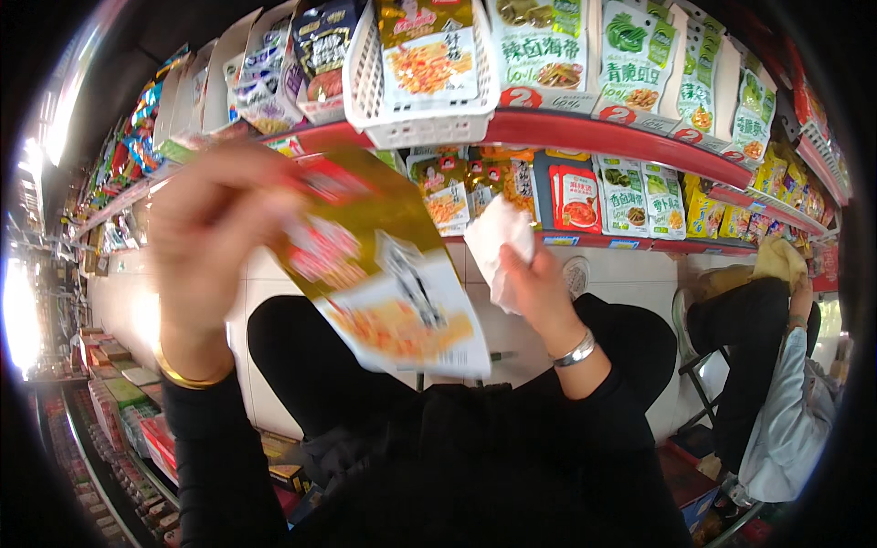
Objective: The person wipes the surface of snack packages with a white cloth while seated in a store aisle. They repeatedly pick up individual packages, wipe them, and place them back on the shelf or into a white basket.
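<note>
My left hand point(212, 226), blurred by motion, grips the top edge of a gold and white snack pouch point(390, 281), which hangs tilted over my lap. The pouch carries a picture of food and printed writing. A crumpled white cloth or tissue point(500, 253) is held in my right hand point(545, 288), to the right of the pouch and apart from it. Beyond both hands, a white plastic basket point(421, 130) on the upper shelf holds a similar gold and white pouch point(428, 58).
Green and white food pouches point(541, 51) fill display boxes along the red-edged upper shelf point(616, 137). More packets, including red ones point(575, 198), stand below. A seated person point(788, 411) at right holds a yellowish cloth point(781, 264). Stacked boxes point(123, 390) lie at left.
</note>
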Motion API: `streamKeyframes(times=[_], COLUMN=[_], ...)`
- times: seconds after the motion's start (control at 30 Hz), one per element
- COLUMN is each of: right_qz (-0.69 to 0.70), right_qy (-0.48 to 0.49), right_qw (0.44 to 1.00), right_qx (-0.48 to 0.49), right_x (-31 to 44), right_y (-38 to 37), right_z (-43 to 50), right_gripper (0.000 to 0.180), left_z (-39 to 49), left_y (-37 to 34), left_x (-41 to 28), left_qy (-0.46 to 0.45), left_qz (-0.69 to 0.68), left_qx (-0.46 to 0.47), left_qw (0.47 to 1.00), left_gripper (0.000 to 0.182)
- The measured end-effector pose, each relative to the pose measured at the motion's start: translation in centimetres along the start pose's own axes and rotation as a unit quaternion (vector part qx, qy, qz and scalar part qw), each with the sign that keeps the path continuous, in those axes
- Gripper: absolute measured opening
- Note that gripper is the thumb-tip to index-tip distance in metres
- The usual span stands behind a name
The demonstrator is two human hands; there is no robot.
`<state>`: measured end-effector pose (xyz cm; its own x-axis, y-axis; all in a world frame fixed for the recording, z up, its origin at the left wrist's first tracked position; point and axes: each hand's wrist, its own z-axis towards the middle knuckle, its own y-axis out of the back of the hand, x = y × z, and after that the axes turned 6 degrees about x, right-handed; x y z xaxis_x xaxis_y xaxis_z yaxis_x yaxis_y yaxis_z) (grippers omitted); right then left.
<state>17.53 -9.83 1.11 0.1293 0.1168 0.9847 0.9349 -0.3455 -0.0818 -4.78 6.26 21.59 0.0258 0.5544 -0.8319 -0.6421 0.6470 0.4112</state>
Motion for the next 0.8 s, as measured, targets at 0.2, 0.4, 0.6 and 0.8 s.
streamKeyframes(times=[0.2,0.4,0.6,0.8], right_qz=[0.361,0.166,0.194,0.119], right_qy=[-0.084,-0.085,-0.076,-0.035], right_qw=[0.923,0.977,0.978,0.990], right_qx=[0.103,0.105,-0.008,-0.063], right_x=[0.0,-1.5,-2.7,-3.6], right_y=[-1.1,-2.5,-3.1,-3.3], right_z=[-0.7,-0.3,0.8,0.8], right_gripper=[0.037,0.030,0.024,0.023], left_z=[-4.2,-5.2,-7.4,-7.3], left_y=[-7.6,-10.6,-13.6,-14.8], left_x=[9.0,14.9,16.8,15.5], left_qy=[0.193,0.260,0.280,0.382], left_qz=[0.027,-0.157,-0.554,-0.626], left_qx=[0.055,-0.005,-0.110,-0.094], left_qw=[0.979,0.953,0.776,0.674], left_gripper=[0.008,0.015,0.033,0.042])
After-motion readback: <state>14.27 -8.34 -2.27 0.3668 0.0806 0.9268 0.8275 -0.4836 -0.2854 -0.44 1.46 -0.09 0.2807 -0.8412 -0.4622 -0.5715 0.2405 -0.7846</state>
